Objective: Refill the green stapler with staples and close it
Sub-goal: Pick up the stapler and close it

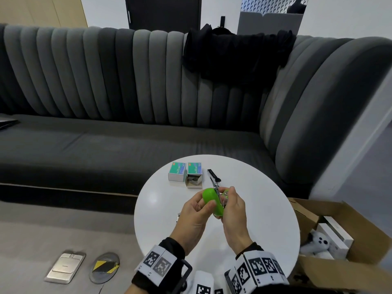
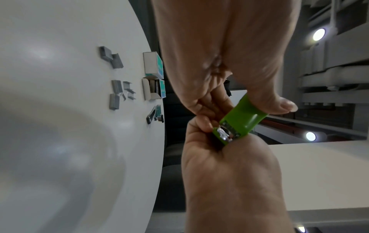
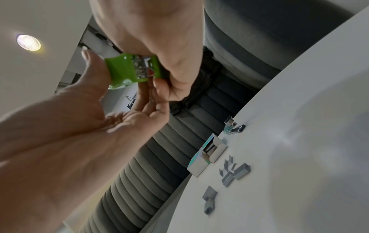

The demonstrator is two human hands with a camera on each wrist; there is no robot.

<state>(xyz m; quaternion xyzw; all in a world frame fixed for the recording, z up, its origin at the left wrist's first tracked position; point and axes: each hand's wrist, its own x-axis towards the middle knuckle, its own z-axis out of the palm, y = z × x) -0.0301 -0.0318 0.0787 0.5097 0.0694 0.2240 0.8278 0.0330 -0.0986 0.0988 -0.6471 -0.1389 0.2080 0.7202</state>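
Both hands grip the green stapler (image 1: pixel 213 203) above the table (image 1: pixel 161 209): your left hand (image 1: pixel 196 211) pinches its green top, your right hand (image 1: pixel 232 205) curls round the base. Steady the left grip, feed staples straight along the metal channel beyond your right fingertips, then press shut.

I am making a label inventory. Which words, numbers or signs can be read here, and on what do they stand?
Two teal cardboard staple boxes: print too blurred to read.
Black-and-white square marker tags on the wristbands: coded patterns, no readable words.
Green plastic stapler: no text visible.
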